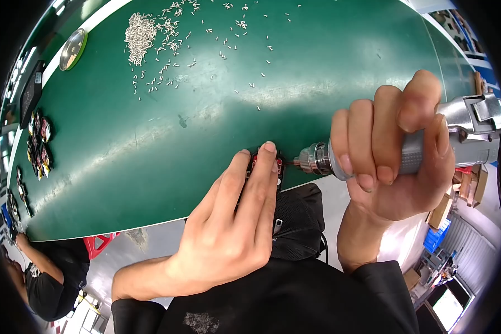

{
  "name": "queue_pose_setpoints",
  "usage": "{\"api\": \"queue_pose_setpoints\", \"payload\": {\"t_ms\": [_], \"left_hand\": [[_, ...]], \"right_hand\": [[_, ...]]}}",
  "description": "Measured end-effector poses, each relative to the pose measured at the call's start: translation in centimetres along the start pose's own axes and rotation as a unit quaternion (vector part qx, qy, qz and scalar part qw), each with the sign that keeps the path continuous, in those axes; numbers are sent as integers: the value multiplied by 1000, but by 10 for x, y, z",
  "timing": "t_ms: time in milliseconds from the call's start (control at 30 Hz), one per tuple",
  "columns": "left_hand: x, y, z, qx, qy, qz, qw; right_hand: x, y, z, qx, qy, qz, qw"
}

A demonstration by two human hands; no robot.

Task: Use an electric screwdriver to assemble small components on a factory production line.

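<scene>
1. Head view: green table (295, 83) fills most of the frame, its near edge curving across the lower middle.
2. Left hand (228, 228) comes in from the lower edge, fingers stretched out and close together, pressed flat on a small red and black part (277, 165) at the table's near edge. Fingertips (269, 148) sit on top of it; it is pinned down, not lifted.
3. Most of the part is hidden under the fingers, so its shape is hard to tell.
4. Right hand (398, 156) is wrapped tight around the silver body of a power screwdriver (456, 139), all fingers curled shut on it, thumb on the far side.
5. The screwdriver lies roughly level, metal chuck (313, 158) pointing left, tip right at the right edge of the part. Whether the bit is actually touching, cannot tell.
6. A loose pile of small silver screws (140, 36) sits on the far left of the table, with more scattered across the top middle, well apart from both hands.
7. Round metal dish (73, 49) with a green rim near the far left corner.
8. Row of small dark and red parts (39, 145) along the left edge.
9. Another person (50, 273) in dark clothes at the lower left, beside the table end.
</scene>
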State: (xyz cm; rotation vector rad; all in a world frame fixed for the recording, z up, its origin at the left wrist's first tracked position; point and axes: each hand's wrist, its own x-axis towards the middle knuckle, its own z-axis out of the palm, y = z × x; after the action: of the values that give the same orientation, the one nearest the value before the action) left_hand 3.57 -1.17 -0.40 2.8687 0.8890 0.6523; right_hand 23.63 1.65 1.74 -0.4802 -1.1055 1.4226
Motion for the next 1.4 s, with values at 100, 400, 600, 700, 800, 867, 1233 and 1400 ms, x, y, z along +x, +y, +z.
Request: {"api": "queue_pose_setpoints", "payload": {"t_ms": [100, 400, 600, 700, 800, 867, 1233, 1400], "left_hand": [[1, -1, -1, -11, -6, -2, 1000], [0, -6, -2, -22, 7, 9, 1000], [-1, -1, -10, -4, -43, 22, 999], [-1, 1, -11, -30, -44, 5, 999], [1, 1, -14, -15, -56, 20, 998], [0, 1, -17, -9, -70, 21, 997], [-4, -3, -30, -17, -79, 8, 997], [-61, -1, -56, -13, -54, -105, 993]], "right_hand": [[1, -1, 0, -17, 7, 14, 1000], [10, -1, 18, -128, 24, 2, 991], [17, -1, 16, -101, -25, 31, 994], [20, -3, 17, -101, -46, 42, 993], [22, -5, 17, -101, -71, 47, 991], [22, -1, 17, -77, -80, 45, 993], [35, 2, 14, 79, -179, 0, 981], [18, -14, -3, 259, -141, -69, 953]]}}
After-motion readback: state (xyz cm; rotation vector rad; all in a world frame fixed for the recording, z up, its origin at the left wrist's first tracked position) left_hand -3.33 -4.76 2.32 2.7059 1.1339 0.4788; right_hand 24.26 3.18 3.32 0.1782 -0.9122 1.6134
